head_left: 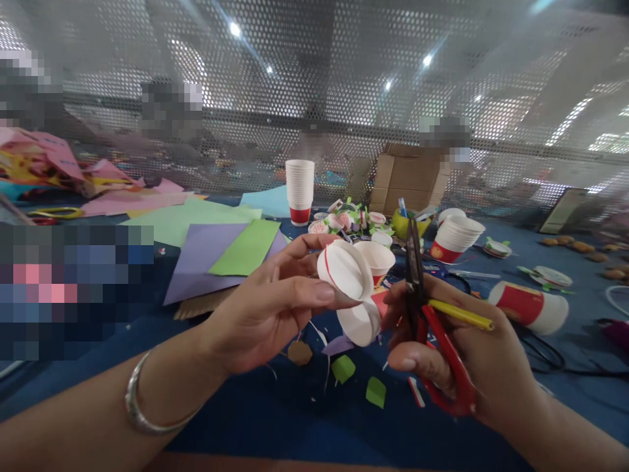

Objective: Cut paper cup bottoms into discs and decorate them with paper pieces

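Observation:
My left hand [275, 308] pinches a cut white paper cup piece [344, 270] with a red edge between thumb and fingers, held up over the blue table. A second white round piece [361, 322] hangs just below it, touching my right fingers. My right hand [457, 354] grips red-handled scissors [432, 328] with the blades pointing up and closed, plus a yellow stick [459, 315] lying across its fingers. A silver bangle [142, 406] circles my left wrist.
Sheets of purple [206, 262] and green paper [246, 248] lie left of centre. A stack of white cups [299, 190] stands behind, more cups [455, 237] at right, one cup lying on its side [528, 307]. Paper scraps [376, 391] litter the blue table [275, 419]. A cardboard box [410, 177] stands against the mesh screen.

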Action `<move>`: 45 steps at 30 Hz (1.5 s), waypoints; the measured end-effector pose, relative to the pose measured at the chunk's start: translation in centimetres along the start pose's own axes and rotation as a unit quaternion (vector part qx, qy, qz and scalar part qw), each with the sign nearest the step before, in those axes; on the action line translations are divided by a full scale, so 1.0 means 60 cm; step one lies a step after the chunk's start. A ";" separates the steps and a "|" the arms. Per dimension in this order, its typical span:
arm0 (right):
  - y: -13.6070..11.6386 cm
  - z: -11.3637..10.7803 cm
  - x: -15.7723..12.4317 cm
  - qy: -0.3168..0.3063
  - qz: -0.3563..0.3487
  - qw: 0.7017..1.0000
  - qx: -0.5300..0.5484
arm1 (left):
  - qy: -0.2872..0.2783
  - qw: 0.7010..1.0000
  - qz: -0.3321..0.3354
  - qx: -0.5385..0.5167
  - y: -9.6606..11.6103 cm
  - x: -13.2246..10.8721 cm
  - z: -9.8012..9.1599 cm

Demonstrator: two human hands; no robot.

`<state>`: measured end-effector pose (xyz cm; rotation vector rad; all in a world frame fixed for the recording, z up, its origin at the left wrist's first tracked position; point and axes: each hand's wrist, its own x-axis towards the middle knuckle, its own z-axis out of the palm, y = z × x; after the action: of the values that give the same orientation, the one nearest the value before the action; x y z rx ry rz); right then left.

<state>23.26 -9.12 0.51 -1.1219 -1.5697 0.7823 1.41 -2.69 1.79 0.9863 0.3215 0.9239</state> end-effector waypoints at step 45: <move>0.010 -0.014 0.016 0.036 -0.198 0.892 -0.405 | -0.021 0.992 0.053 0.110 -0.025 -0.016 0.007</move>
<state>24.18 -8.05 0.55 -1.3001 -2.0352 -0.2363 1.88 -4.01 0.59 1.2331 0.3426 0.9775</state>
